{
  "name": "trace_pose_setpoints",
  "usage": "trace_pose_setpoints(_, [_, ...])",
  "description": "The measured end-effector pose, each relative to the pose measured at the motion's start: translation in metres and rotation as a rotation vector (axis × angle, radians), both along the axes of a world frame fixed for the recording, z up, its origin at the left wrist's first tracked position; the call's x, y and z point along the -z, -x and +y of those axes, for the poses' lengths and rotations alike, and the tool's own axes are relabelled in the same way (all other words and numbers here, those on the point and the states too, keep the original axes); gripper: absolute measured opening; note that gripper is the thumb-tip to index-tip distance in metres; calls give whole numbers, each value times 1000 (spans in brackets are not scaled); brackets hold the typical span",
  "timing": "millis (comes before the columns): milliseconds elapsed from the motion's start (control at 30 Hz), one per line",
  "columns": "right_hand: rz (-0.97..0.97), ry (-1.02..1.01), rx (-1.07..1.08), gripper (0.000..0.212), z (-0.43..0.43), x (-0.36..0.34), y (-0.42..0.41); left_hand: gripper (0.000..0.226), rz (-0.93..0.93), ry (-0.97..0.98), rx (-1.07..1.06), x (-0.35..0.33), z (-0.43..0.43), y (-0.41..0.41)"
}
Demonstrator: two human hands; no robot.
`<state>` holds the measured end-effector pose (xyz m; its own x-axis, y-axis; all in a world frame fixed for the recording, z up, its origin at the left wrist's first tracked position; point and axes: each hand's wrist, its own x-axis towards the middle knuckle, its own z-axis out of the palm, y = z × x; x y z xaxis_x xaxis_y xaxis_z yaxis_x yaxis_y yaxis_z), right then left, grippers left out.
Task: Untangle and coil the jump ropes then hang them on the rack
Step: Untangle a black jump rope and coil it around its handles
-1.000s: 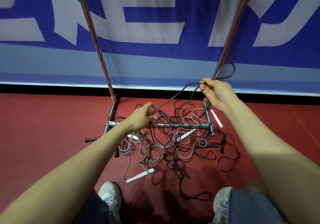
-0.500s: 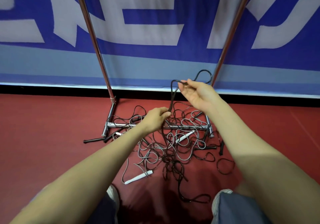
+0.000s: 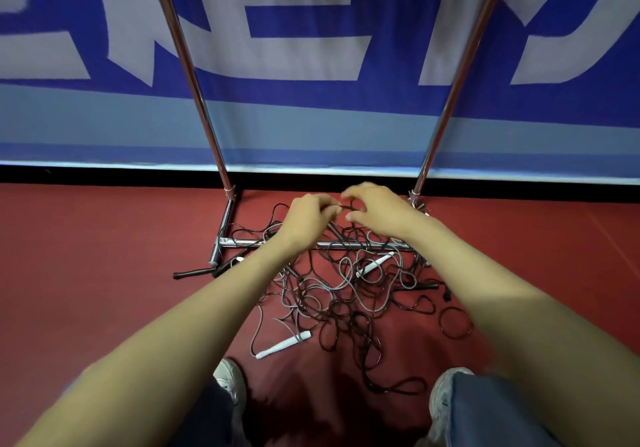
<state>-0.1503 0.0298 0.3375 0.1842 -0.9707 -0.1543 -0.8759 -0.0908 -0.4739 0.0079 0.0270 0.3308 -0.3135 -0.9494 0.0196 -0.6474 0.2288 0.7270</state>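
A tangled heap of black and grey jump ropes lies on the red floor around the foot of a chrome rack. White handles and black handles stick out of the heap. My left hand and my right hand are close together above the heap's far side. Between them runs a short stretch of black rope, pinched by my left fingertips. My right hand's thumb and fingers curl around the same strand, partly apart.
The rack's two chrome uprights rise against a blue and white banner. Its low crossbar runs through the ropes. My two shoes stand at the near edge of the heap. Red floor stretches left and right.
Both hands have come down and together. The black rope loop held up by my right hand has dropped to just above the heap, and the gap between the hands has closed.
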Motion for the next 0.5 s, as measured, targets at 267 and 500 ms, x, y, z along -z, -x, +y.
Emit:
trace_pose_setpoints(267, [-347, 339, 309, 21, -4, -35, 8, 19, -67, -421, 261, 47, -2, -42])
trace_pose_setpoints(500, [79, 81, 247, 65, -3, -13, 26, 9, 79, -83, -210, 30, -11, -41])
